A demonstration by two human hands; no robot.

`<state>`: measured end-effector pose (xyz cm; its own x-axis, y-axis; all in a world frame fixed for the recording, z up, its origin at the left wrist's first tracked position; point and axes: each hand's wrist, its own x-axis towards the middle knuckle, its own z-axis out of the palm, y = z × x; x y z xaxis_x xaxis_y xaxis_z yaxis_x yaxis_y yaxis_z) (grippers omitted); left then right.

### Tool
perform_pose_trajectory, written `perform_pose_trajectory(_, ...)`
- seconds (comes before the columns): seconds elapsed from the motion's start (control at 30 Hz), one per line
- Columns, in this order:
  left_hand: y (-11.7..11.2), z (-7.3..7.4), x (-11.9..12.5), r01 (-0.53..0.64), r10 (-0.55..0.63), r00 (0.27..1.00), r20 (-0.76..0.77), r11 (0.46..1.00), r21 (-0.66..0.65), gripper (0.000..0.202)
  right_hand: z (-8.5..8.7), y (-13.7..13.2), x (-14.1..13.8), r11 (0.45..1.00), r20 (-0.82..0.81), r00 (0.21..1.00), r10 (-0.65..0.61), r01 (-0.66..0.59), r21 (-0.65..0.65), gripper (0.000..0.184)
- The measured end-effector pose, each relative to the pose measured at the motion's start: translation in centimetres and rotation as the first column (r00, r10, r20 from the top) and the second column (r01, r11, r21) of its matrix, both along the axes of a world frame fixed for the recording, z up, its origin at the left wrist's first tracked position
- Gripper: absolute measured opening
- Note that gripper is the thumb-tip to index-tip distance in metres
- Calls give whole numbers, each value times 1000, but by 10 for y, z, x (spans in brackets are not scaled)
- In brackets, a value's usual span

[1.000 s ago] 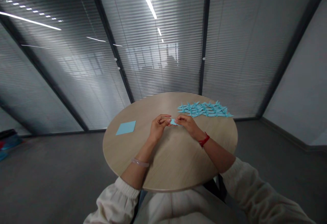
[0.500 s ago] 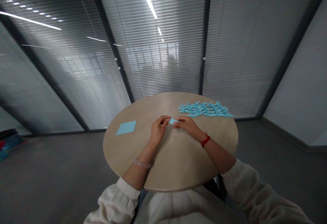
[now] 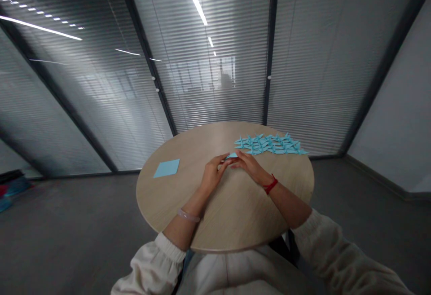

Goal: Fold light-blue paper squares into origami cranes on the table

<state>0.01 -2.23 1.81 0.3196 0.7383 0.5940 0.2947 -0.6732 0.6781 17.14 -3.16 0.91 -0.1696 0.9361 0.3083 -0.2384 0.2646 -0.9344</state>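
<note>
A small folded piece of light-blue paper (image 3: 232,155) is held between my two hands above the middle of the round table. My left hand (image 3: 213,169), with a pale bangle at the wrist, pinches its left side. On the other side my right hand (image 3: 249,166), with a red cord bracelet, grips the paper with thumb and fingers. The fingertips hide much of the paper, so its folds cannot be made out. Just beyond my right hand lie several light-blue origami cranes (image 3: 269,144) in close rows.
A flat stack or sheet of light-blue square paper (image 3: 166,168) lies at the left of the wooden table (image 3: 235,223). Behind the table stands a glass partition with blinds (image 3: 215,102). Dark and blue items (image 3: 15,185) rest on the floor at far left.
My left hand has moved slightly right, closer to my right hand. The paper has tilted, and less of it shows between the fingers.
</note>
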Motion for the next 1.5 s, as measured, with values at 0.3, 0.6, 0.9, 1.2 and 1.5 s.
perform_pose_trajectory(0.3,13,-7,3,175,-67,961,269,900,-399,43,-3,6,2,921,189,911,-368,328,211,45)
perform_pose_trajectory(0.6,7,-3,6,269,-187,958,217,848,-457,42,-7,8,6,898,303,905,-297,157,411,38)
perform_pose_trajectory(0.9,5,1,1,408,-179,899,400,676,-614,42,-2,6,12,716,360,810,-462,103,690,25)
perform_pose_trajectory(1.2,6,4,-1,462,-99,853,513,601,-652,22,2,1,16,612,540,627,-562,-124,781,37)
perform_pose_trajectory(1.5,9,4,1,499,60,768,638,569,-654,15,-1,-6,10,673,687,334,-645,-177,718,64)
